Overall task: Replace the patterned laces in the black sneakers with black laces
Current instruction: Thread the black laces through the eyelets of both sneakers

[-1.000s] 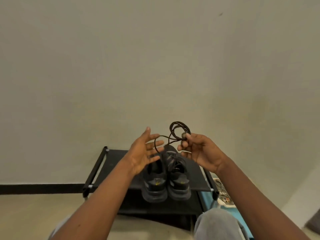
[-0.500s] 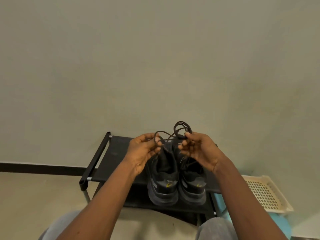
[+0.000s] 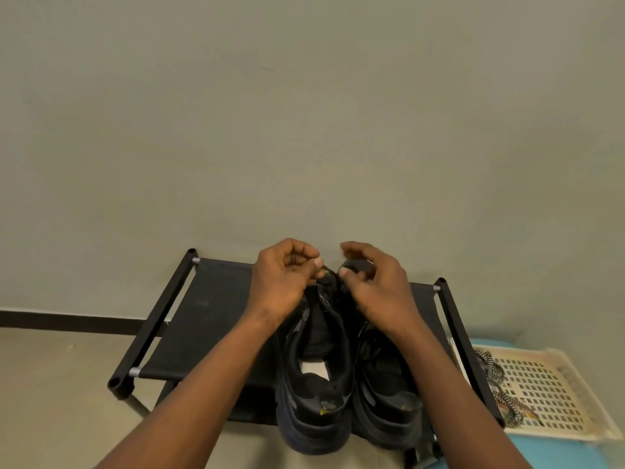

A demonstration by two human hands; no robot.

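Down from mid-air, left grip (image 3: 280,279) and right grip (image 3: 378,286) now meet over the black sneakers' (image 3: 314,367) toes.
I judge threading is starting: left pinches the black lace (image 3: 327,269), right curls round its bundle; next I need the lowest eyelet. Sneakers stand on the rack (image 3: 209,316), patterned laces (image 3: 490,370) in the basket (image 3: 541,394) beside.

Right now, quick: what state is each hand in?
Left hand: closed, pinching a strand of the black lace.
Right hand: closed, holding the bunched part of the same lace.
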